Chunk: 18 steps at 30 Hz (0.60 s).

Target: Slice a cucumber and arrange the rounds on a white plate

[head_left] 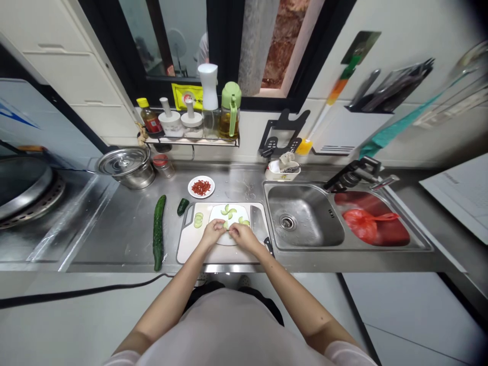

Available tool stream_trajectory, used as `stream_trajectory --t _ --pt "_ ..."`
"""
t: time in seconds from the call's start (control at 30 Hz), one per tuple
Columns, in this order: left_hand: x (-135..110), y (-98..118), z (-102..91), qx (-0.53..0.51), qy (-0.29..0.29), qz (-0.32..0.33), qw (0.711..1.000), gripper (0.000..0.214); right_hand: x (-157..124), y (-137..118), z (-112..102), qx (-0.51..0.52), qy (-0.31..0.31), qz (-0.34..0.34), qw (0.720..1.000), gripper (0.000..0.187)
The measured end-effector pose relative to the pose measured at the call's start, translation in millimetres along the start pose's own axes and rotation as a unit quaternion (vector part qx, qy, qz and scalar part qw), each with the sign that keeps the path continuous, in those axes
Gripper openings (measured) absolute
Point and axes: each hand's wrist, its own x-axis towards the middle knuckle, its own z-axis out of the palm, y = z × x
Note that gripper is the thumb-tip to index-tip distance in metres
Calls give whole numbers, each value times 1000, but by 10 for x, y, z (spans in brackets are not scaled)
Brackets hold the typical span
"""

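Observation:
Over a white plate (pixel 215 210), my left hand (pixel 214 232) and my right hand (pixel 242 237) meet with fingers pinched on a pale green cucumber slice (pixel 225 225). Folded cucumber pieces (pixel 229 210) form a flower-like group at the plate's far side, and more slices (pixel 244 221) lie beside my right hand. The plate rests on a cutting board (pixel 190 249). On the board's left is a short row of cucumber slices (pixel 198 220). A knife with a black handle (pixel 269 246) lies along the board's right side.
Left of the board lie a whole cucumber (pixel 158 234) and a cucumber end (pixel 183 206). Behind it sits a small plate of red bits (pixel 201 187). A double sink (pixel 305 244) adjoins on the right, with a red bag (pixel 362 224) inside. A lidded pot (pixel 127 165) stands at back left.

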Motion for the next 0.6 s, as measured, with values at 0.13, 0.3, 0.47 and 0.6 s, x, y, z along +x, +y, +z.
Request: stream_trajectory --t 0.13,0.3,0.47,0.6 --pt "71 -117 -41 88 7 -44 995 32 -28 107 130 19 -24 30 999 12" --pt "129 -100 -53 244 8 -66 967 31 -33 131 187 13 -48 67 997 15" --pt "112 10 -10 371 12 -52 927 27 -15 65 168 -77 -75 70 992 19" --pt "70 53 15 431 19 -32 901 25 -25 14 159 -149 -92 78 981 22"
